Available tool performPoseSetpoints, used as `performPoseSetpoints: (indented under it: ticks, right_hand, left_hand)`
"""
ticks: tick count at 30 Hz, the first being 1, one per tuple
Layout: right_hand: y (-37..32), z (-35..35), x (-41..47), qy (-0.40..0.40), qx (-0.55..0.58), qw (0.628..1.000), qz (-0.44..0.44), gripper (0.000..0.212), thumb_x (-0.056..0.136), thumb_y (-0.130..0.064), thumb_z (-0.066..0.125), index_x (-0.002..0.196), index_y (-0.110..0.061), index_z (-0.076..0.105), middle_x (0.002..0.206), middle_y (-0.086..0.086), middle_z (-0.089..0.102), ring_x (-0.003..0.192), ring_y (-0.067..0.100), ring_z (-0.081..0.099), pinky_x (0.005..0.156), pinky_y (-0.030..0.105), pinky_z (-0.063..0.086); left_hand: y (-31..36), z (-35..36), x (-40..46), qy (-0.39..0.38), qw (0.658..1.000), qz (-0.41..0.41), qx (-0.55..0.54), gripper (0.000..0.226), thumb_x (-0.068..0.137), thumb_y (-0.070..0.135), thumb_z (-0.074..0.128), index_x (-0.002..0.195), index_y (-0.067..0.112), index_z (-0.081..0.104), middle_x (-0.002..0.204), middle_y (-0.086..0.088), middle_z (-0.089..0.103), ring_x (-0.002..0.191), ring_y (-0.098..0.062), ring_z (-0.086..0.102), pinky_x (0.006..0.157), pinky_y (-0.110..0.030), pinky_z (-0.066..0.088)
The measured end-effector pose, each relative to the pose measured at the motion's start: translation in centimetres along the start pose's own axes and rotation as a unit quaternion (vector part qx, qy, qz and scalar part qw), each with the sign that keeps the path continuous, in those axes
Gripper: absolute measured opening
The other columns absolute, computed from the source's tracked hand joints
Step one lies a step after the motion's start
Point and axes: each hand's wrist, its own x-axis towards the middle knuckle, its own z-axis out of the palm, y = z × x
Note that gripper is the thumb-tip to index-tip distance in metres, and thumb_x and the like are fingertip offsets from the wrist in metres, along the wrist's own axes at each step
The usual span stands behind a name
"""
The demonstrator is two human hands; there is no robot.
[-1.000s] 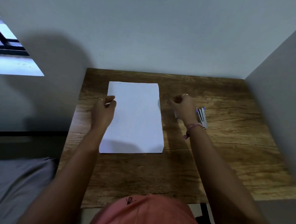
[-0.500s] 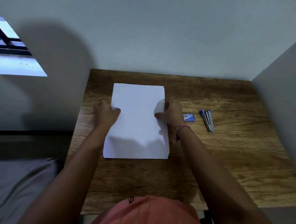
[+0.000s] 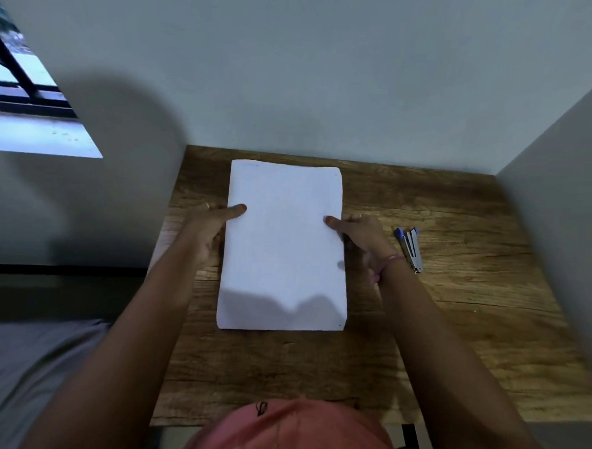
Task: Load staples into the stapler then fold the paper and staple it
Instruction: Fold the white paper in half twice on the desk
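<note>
- A white sheet of paper (image 3: 283, 247) is lying flat and lengthwise near the middle of the wooden table (image 3: 453, 335), its far short edge reaching almost to the wall.
- The left hand (image 3: 208, 230) is resting at the paper's left long edge, about midway along it, with the thumb stretched out over the top of the sheet and the other fingers curled down beside or under the edge; whether they are actually pinching the sheet I cannot tell.
- The right hand (image 3: 359, 241) is mirroring it at the paper's right long edge, thumb lying on the sheet, the remaining fingers tucked at the edge; again, a true pinch is not clear.
- A pink band (image 3: 390, 263) is sitting on the right wrist.
- The blue and silver stapler (image 3: 410, 248) is lying on the table to the right of the paper, just beyond the right hand and apart from both, untouched.
- The right hand and wrist are standing between the paper and the stapler, covering that strip of tabletop.
- Both forearms are casting a soft shadow across the paper's near end.
- A pale wall panel (image 3: 565, 169) is closing in the table well to the right of the paper.
- A window (image 3: 17, 82) with dark bars is showing far to the paper's left.
</note>
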Motion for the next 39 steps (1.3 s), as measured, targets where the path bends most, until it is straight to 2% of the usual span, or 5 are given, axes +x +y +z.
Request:
performPoseSetpoints:
  ticks: [5, 9, 14, 28, 39]
  right_hand:
    - [-2.2, -2.0, -0.2, -0.05, 0.073, 0.996, -0.015, 0.023, 0.09, -0.02, 0.064, 0.072, -0.011, 0.054, 0.057, 0.001, 0.053, 0.048, 0.013, 0.05, 0.035, 0.017, 0.039]
    - [-4.4, -2.6, -0.2, -0.087, 0.141, 0.985, -0.047, 0.016, 0.095, -0.014, 0.055, 0.082, -0.005, 0.055, 0.088, 0.013, 0.05, 0.09, 0.028, 0.051, 0.063, 0.037, 0.061]
    - [-6.6, -2.9, -1.2, -0.054, 0.136, 0.979, -0.145, 0.013, 0.091, -0.019, 0.063, 0.08, -0.014, 0.057, 0.061, 0.001, 0.047, 0.06, 0.014, 0.05, 0.068, 0.032, 0.059]
    - [-5.3, -4.0, -3.7, -0.047, -0.049, 0.91, -0.41, 0.018, 0.088, -0.012, 0.066, 0.094, -0.026, 0.074, 0.088, -0.015, 0.074, 0.091, 0.003, 0.067, 0.079, 0.02, 0.051]
    - [5.4, -5.1, -4.7, -0.119, -0.248, 0.937, -0.217, 0.026, 0.089, -0.031, 0.064, 0.07, -0.016, 0.071, 0.071, -0.008, 0.071, 0.069, 0.009, 0.066, 0.059, 0.023, 0.051]
  left_hand:
    - [2.6, 0.2, -0.5, -0.057, 0.995, 0.08, 0.008, 0.013, 0.082, 0.023, 0.072, 0.091, 0.014, 0.068, 0.099, -0.007, 0.072, 0.082, -0.018, 0.065, 0.068, -0.027, 0.05]
    - [4.9, 1.0, -1.7, -0.076, 0.991, 0.112, 0.009, 0.011, 0.092, 0.026, 0.061, 0.095, 0.015, 0.061, 0.103, -0.002, 0.066, 0.09, -0.016, 0.063, 0.053, -0.022, 0.056]
    - [7.6, 1.2, -2.9, -0.051, 0.975, 0.215, 0.013, 0.015, 0.092, 0.027, 0.06, 0.098, 0.012, 0.06, 0.114, -0.01, 0.064, 0.103, -0.024, 0.064, 0.07, -0.034, 0.061]
    - [5.8, -1.5, -5.7, -0.032, 0.858, 0.456, 0.234, 0.014, 0.084, 0.021, 0.069, 0.085, 0.034, 0.066, 0.073, 0.023, 0.068, 0.072, 0.006, 0.066, 0.062, -0.009, 0.048]
    - [-6.5, -2.4, -5.3, -0.08, 0.916, 0.258, 0.295, 0.007, 0.084, 0.035, 0.067, 0.085, 0.029, 0.069, 0.081, 0.012, 0.073, 0.076, -0.001, 0.068, 0.065, -0.02, 0.053]
